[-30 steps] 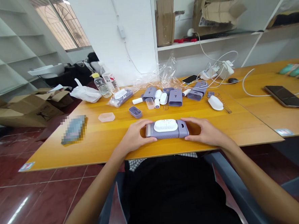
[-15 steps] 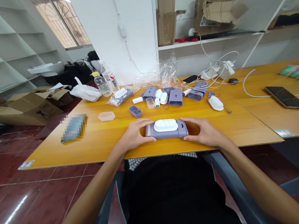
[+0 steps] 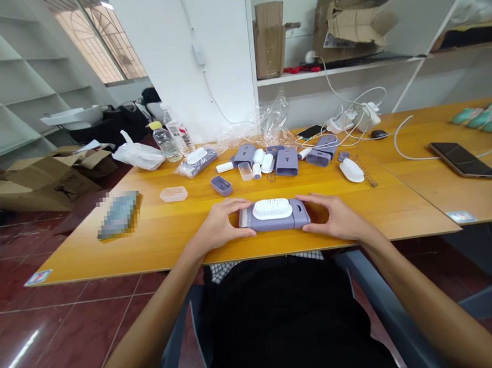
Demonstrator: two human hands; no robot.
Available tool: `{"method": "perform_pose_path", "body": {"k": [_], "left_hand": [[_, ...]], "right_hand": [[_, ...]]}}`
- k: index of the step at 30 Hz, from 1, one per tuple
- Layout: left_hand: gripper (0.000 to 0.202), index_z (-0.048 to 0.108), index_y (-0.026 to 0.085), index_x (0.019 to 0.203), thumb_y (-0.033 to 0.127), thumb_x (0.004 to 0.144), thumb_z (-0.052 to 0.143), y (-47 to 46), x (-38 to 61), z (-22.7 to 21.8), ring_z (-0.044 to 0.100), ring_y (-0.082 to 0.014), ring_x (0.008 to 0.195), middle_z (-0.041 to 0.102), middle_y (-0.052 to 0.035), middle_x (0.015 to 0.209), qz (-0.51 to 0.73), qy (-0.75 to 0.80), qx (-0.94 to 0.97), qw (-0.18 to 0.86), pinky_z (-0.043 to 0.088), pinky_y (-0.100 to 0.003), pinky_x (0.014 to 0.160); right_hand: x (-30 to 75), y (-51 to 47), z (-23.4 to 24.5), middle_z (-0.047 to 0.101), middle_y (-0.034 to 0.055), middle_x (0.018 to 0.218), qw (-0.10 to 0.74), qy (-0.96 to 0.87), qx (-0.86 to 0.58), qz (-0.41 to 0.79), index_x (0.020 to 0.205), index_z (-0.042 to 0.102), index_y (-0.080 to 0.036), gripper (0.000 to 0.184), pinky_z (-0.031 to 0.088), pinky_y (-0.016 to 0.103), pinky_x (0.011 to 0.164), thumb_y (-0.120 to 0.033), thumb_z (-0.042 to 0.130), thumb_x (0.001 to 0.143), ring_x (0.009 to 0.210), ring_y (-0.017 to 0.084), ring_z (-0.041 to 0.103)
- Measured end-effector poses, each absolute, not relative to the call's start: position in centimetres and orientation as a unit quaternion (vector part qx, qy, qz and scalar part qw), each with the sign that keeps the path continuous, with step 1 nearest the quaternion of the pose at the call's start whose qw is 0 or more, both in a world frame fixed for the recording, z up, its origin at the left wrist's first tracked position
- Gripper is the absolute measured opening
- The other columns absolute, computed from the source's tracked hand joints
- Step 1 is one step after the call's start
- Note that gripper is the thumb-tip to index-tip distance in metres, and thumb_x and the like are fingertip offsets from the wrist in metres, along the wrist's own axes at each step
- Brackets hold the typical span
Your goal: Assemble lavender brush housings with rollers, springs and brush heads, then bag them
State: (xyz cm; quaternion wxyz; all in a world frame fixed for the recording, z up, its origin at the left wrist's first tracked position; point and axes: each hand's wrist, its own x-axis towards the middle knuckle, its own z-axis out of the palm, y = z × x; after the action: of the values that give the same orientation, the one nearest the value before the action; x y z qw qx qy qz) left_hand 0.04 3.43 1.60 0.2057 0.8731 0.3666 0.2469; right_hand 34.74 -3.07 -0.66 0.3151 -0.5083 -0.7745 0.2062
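Note:
Across the table's near edge lies an oblong purple-grey case point(image 3: 273, 224) with a clear section at its left end. On its top sits a white oval brush point(image 3: 272, 209) with bristles facing up. My left hand point(image 3: 217, 225) grips the left end of the case between thumb and fingers. The right end is held the same way by my right hand point(image 3: 335, 216). Beyond the hands are a small open purple cap point(image 3: 221, 185), a clear plastic cup point(image 3: 174, 194) and a white oval shell point(image 3: 352, 170) beside a coil spring point(image 3: 366, 174).
Farther back stand more purple cases point(image 3: 287, 162), white parts and clear plastic wrap point(image 3: 275, 118). Bottles point(image 3: 166, 141) and a white bag point(image 3: 138, 153) are at the back left. A tablet point(image 3: 463, 159), cables and teal items point(image 3: 479, 117) occupy the right.
The camera view has shifted slightly, so the background things sit a little farther left. Both hands keep their hold on the case, which stays in place.

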Motion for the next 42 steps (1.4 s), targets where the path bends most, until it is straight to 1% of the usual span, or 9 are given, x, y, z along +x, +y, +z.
{"method": "perform_pose_path", "body": {"k": [5, 13, 19, 22, 25, 29, 33, 36, 42], "left_hand": [[0.067, 0.074, 0.024, 0.132, 0.048, 0.074, 0.097, 3.3, 0.1, 1.5, 0.068, -0.0327, 0.133, 0.075, -0.0101, 0.139, 0.255, 0.362, 0.872, 0.207, 0.048, -0.052, 0.120], [0.067, 0.074, 0.026, 0.133, 0.049, 0.075, 0.097, 2.6, 0.5, 1.7, 0.070, -0.0330, 0.128, 0.074, -0.0095, 0.138, 0.256, 0.389, 0.862, 0.199, 0.051, -0.052, 0.117], [0.066, 0.072, 0.026, 0.135, 0.050, 0.077, 0.095, 2.6, 0.9, 1.4, 0.070, -0.0325, 0.130, 0.074, -0.0095, 0.140, 0.257, 0.389, 0.865, 0.187, 0.051, -0.052, 0.117], [0.065, 0.066, 0.025, 0.142, 0.048, 0.086, 0.088, 2.6, 1.3, 0.8, 0.063, -0.0322, 0.141, 0.067, -0.0118, 0.152, 0.266, 0.403, 0.859, 0.167, 0.047, -0.052, 0.123], [0.071, 0.056, 0.022, 0.153, 0.049, 0.092, 0.081, 2.6, 1.4, 0.0, 0.052, -0.0340, 0.153, 0.054, -0.0155, 0.165, 0.256, 0.429, 0.856, 0.134, 0.041, -0.055, 0.128], [0.070, 0.046, 0.019, 0.161, 0.049, 0.101, 0.065, 2.8, 0.9, -0.8, 0.050, -0.0361, 0.154, 0.052, -0.0186, 0.166, 0.208, 0.459, 0.858, 0.096, 0.039, -0.058, 0.128], [0.058, 0.052, 0.015, 0.157, 0.043, 0.106, 0.053, 2.9, 0.6, -0.7, 0.051, -0.0345, 0.154, 0.053, -0.0186, 0.165, 0.172, 0.439, 0.878, 0.080, 0.038, -0.055, 0.130], [0.052, 0.057, 0.015, 0.152, 0.036, 0.106, 0.049, 2.9, 0.6, -0.4, 0.052, -0.0327, 0.153, 0.056, -0.0173, 0.163, 0.161, 0.414, 0.893, 0.070, 0.038, -0.055, 0.130], [0.051, 0.059, 0.017, 0.152, 0.026, 0.105, 0.043, 2.9, 0.7, -0.4, 0.052, -0.0303, 0.153, 0.057, -0.0150, 0.162, 0.153, 0.420, 0.893, 0.049, 0.040, -0.053, 0.129]], "right_hand": [[35.1, -2.9, -1.0, 0.068, 0.0068, 0.154, 0.305, -0.784, -0.501, 0.202, 0.153, 0.063, -0.032, 0.072, 0.044, 0.064, 0.124, -0.045, 0.084, 0.086, 0.147, 0.038, 0.059], [35.2, -3.0, -1.6, 0.069, 0.0091, 0.152, 0.285, -0.785, -0.521, 0.176, 0.156, 0.061, -0.033, 0.074, 0.048, 0.067, 0.119, -0.050, 0.082, 0.087, 0.146, 0.042, 0.059], [34.7, -3.0, -1.9, 0.067, 0.0082, 0.155, 0.299, -0.784, -0.520, 0.160, 0.158, 0.057, -0.033, 0.074, 0.049, 0.065, 0.120, -0.048, 0.080, 0.089, 0.144, 0.040, 0.061], [34.3, -2.6, -2.1, 0.063, 0.0098, 0.158, 0.308, -0.779, -0.525, 0.150, 0.162, 0.053, -0.030, 0.076, 0.048, 0.061, 0.122, -0.045, 0.076, 0.092, 0.144, 0.038, 0.061], [34.2, -2.3, -2.3, 0.062, 0.0143, 0.159, 0.309, -0.767, -0.549, 0.125, 0.163, 0.050, -0.024, 0.075, 0.048, 0.062, 0.121, -0.045, 0.072, 0.095, 0.144, 0.039, 0.061], [34.5, -2.3, -2.6, 0.065, 0.0152, 0.155, 0.319, -0.757, -0.560, 0.102, 0.164, 0.050, -0.023, 0.069, 0.049, 0.061, 0.120, -0.040, 0.063, 0.099, 0.141, 0.038, 0.064], [34.9, -2.4, -2.7, 0.071, 0.0108, 0.148, 0.336, -0.759, -0.547, 0.112, 0.162, 0.053, -0.025, 0.067, 0.052, 0.056, 0.119, -0.029, 0.060, 0.095, 0.134, 0.035, 0.069], [34.8, -2.3, -2.7, 0.073, 0.0093, 0.146, 0.331, -0.759, -0.549, 0.112, 0.161, 0.053, -0.027, 0.067, 0.053, 0.056, 0.118, -0.028, 0.059, 0.095, 0.132, 0.035, 0.070], [34.9, -2.1, -2.8, 0.071, 0.0136, 0.147, 0.326, -0.758, -0.557, 0.091, 0.160, 0.054, -0.023, 0.063, 0.053, 0.059, 0.117, -0.031, 0.057, 0.098, 0.134, 0.036, 0.068]]}}
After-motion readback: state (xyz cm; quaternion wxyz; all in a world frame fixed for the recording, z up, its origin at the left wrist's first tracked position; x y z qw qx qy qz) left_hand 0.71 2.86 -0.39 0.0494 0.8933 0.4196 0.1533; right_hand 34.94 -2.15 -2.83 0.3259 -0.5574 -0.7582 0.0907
